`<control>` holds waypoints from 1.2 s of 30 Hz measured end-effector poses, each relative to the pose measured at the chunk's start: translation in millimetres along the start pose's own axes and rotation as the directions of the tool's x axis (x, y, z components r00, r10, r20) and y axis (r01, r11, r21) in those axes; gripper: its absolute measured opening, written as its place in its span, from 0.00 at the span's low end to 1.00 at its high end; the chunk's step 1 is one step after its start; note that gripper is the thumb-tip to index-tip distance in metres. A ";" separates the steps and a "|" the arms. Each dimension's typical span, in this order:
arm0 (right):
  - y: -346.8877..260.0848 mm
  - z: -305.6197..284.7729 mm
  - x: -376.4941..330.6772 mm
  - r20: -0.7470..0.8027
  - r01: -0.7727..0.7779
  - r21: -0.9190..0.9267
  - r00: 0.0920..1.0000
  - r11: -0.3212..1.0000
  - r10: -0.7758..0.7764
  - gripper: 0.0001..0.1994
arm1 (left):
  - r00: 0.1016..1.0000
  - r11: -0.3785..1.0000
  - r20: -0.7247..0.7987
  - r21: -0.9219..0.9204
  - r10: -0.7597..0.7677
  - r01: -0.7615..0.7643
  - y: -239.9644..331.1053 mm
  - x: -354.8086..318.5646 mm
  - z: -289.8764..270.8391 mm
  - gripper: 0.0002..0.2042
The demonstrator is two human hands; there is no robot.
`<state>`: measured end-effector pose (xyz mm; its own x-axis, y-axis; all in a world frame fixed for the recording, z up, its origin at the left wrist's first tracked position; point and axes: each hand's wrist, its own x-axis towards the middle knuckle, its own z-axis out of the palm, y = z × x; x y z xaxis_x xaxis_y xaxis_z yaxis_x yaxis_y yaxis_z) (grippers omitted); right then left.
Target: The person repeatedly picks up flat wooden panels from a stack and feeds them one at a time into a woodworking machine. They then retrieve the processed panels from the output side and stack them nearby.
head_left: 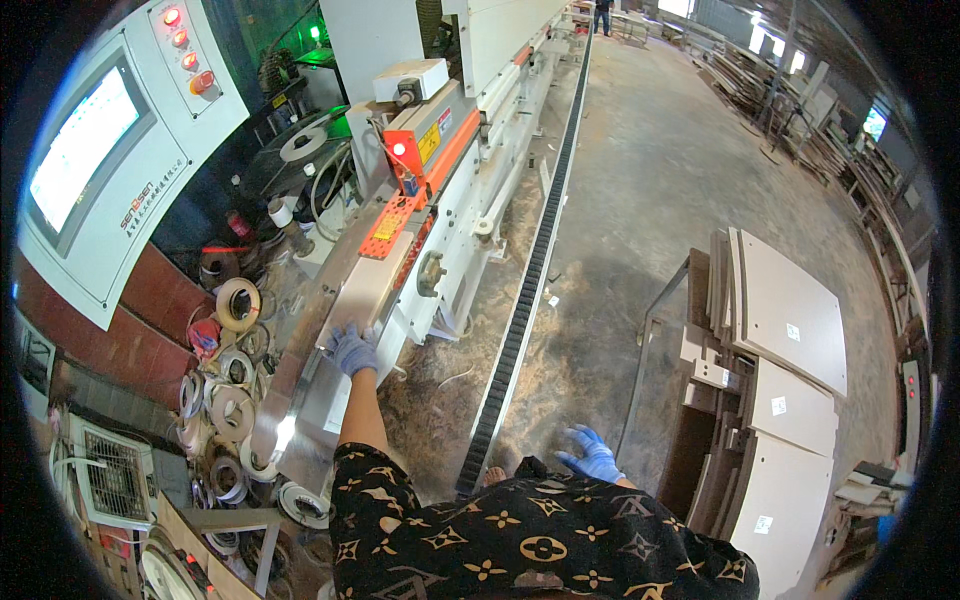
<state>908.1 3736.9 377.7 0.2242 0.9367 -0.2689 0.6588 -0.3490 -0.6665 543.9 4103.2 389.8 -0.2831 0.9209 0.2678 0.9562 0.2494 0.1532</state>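
My left hand [353, 350], in a blue-grey glove, lies with its fingers stretched out on the near end of a narrow beige panel [371, 283]. The panel rests on the infeed of a long white edge banding machine [465, 200], its far end by a perforated orange plate [390, 228]. My right hand [592, 455], gloved in blue, hangs at my right side with its fingers apart and holds nothing. It is nearest to a stack of beige boards [785, 300] on the right.
A control panel with a lit screen [85, 145] stands at the left. Rolls of edge tape [233, 415] litter the floor below it. A black roller track [530, 290] runs along the machine. Far off, a person [603, 15] stands near the track.
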 end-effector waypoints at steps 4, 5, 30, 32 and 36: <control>-6.9 -1.7 -0.8 -0.041 -0.036 0.008 0.999 0.999 0.036 0.30 | 1.000 1.000 0.004 0.022 -0.004 0.004 23.4 12.6 -4.6 0.25; -7.9 -2.1 -1.8 -0.044 -0.062 0.005 0.997 0.998 0.062 0.29 | 0.999 1.000 0.037 0.014 -0.021 0.021 28.7 16.4 -4.8 0.25; 99.1 -201.6 -113.5 -0.675 -0.585 -0.245 0.675 0.774 0.297 0.38 | 0.778 0.651 -0.248 -0.436 0.577 -0.622 155.3 16.3 32.5 0.29; 124.2 -236.3 -105.3 -0.662 -0.699 -0.336 0.652 0.632 0.369 0.41 | 0.744 0.173 -0.334 -0.841 0.579 -0.512 155.6 -50.8 30.3 0.26; 166.9 -268.4 -80.6 -0.649 -0.765 -0.468 0.638 0.443 0.415 0.42 | 0.688 0.290 -0.020 -0.898 0.725 -0.332 160.3 -145.4 -0.3 0.22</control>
<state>1192.8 3610.6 474.7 0.8825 0.4702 0.0028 0.4564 -0.8580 0.2355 738.2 4009.2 375.7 0.4975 0.8086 0.3142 0.3048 -0.5020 0.8094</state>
